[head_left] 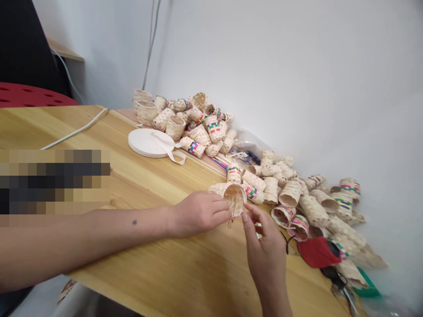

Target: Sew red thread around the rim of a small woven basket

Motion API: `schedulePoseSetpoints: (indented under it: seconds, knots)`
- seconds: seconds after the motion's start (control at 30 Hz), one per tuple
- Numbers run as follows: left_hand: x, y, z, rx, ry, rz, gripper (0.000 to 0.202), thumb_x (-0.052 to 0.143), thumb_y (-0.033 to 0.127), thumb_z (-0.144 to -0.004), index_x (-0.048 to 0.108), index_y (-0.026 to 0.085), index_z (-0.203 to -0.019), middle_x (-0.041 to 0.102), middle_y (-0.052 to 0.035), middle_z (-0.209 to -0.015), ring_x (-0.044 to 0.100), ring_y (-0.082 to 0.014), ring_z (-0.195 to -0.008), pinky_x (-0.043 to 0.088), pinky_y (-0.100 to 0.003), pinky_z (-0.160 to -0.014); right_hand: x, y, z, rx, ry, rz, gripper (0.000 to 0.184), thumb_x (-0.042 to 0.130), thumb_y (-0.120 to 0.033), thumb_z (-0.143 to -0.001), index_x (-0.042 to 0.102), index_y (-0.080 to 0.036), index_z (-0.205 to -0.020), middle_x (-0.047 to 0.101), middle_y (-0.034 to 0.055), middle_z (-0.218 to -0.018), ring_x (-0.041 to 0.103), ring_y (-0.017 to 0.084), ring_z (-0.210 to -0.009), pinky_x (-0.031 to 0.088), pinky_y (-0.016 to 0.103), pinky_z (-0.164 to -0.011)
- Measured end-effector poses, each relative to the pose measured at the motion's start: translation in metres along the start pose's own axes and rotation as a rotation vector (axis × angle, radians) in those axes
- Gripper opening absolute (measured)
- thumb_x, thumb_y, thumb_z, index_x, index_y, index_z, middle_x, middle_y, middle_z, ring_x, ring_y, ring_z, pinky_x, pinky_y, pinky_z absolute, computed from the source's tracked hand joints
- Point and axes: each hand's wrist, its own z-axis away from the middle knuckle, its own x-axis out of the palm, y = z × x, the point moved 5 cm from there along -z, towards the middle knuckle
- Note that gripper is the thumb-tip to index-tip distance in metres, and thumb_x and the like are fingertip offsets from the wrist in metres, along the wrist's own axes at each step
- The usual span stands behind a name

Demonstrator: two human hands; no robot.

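Observation:
A small pale woven basket (235, 200) is held above the wooden table with its open mouth facing me. Reddish and white stitching runs round its rim, and a short brownish strand dangles from the lower edge. My left hand (201, 213) is closed on its left side, the fingertips at the rim. On the right side, the thumb and forefinger of my right hand (266, 240) pinch at the rim; whether they also hold a thread or needle is too small to tell.
Several woven baskets (291, 193), some with coloured bands, are heaped along the wall. A roll of white ribbon (145, 141) lies flat on the table (158, 264). A red object (317, 252) and scissors (350, 299) lie at right. A white cable (76, 130) crosses the far left.

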Motion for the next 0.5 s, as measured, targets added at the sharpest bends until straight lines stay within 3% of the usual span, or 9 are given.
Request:
schedulePoseSetpoints:
  seconds: [0.1, 0.23, 0.33, 0.5]
  knots:
    - [0.001, 0.001, 0.000, 0.019, -0.025, -0.037, 0.030, 0.035, 0.017, -0.097, 0.062, 0.014, -0.085, 0.063, -0.0034, -0.076, 0.055, -0.0141, -0.070, 0.042, -0.027, -0.060, -0.003, -0.012, -0.005, -0.175, -0.085, 0.134, 0.018, 0.052, -0.034, -0.090, 0.064, -0.021, -0.090, 0.062, 0.0033, -0.086, 0.055, 0.019, -0.077, 0.043, 0.031, -0.067]
    - [0.000, 0.003, -0.001, 0.028, -0.016, -0.049, 0.027, 0.036, 0.016, -0.096, 0.061, 0.014, -0.084, 0.063, -0.0032, -0.076, 0.054, -0.0140, -0.069, 0.041, -0.027, -0.060, 0.000, -0.022, -0.007, -0.233, -0.152, 0.160, 0.015, 0.051, -0.029, -0.089, 0.060, -0.020, -0.082, 0.059, 0.0033, -0.082, 0.054, 0.019, -0.077, 0.041, 0.030, -0.067]
    - [0.001, 0.005, -0.002, 0.041, -0.033, -0.031, 0.031, 0.034, 0.018, -0.098, 0.060, 0.014, -0.083, 0.062, -0.0027, -0.074, 0.052, -0.0140, -0.068, 0.040, -0.027, -0.060, -0.005, -0.026, -0.009, -0.171, -0.076, 0.115, 0.018, 0.046, -0.030, -0.092, 0.057, -0.020, -0.082, 0.062, 0.0024, -0.081, 0.056, 0.017, -0.073, 0.041, 0.028, -0.064]
    - [0.010, 0.001, 0.002, 0.053, -0.139, -0.036, 0.032, 0.034, 0.019, -0.098, 0.060, 0.015, -0.080, 0.061, -0.0026, -0.075, 0.051, -0.0148, -0.068, 0.039, -0.028, -0.060, -0.029, -0.027, -0.013, -0.011, 0.143, -0.198, 0.015, 0.048, -0.034, -0.093, 0.050, -0.020, -0.087, 0.062, -0.0025, -0.069, 0.054, 0.012, -0.057, 0.044, 0.023, -0.055]
